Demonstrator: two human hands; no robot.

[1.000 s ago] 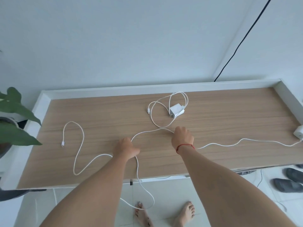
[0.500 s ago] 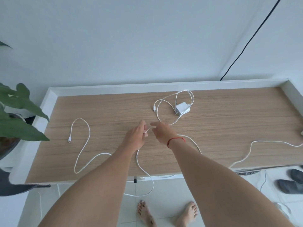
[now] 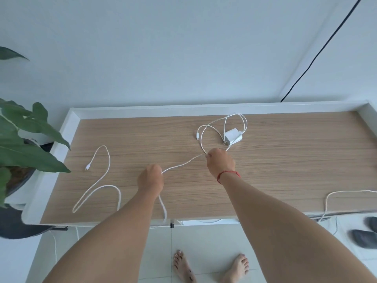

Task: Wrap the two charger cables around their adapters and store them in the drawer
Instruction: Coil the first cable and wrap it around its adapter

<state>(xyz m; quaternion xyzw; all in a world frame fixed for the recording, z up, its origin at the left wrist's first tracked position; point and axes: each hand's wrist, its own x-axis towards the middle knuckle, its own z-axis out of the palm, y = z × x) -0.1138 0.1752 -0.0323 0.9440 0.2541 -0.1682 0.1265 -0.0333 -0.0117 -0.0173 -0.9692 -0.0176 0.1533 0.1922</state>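
at the far left a leafy green plant (image 3: 24,144) leans in beside the white rim of my wooden desk (image 3: 285,170). on the left part of the desk the long white cable (image 3: 106,186) lies in loose bends, its small plug end (image 3: 88,166) resting free on the wood; one bend runs off the near edge and hangs toward the floor. my left hand (image 3: 150,178) is curled into a fist over the desk, closed on that cable, which comes out of the fist and rises in a shallow arc to my right hand (image 3: 220,163). my right hand, with a red string (image 3: 228,174) on the wrist, pinches the same cable at its fingertips, so a short span is held between my two hands above the wood. just behind my right hand sits a white adapter (image 3: 232,136) with its own shorter cable (image 3: 234,121) looped loosely around it, unwrapped, on the back middle of the desk. further right another stretch of white cable (image 3: 334,196) curves across the near right edge and drops off. dark sandals (image 3: 365,240) lie on the tiles at right, and my bare feet (image 3: 183,268) show below.
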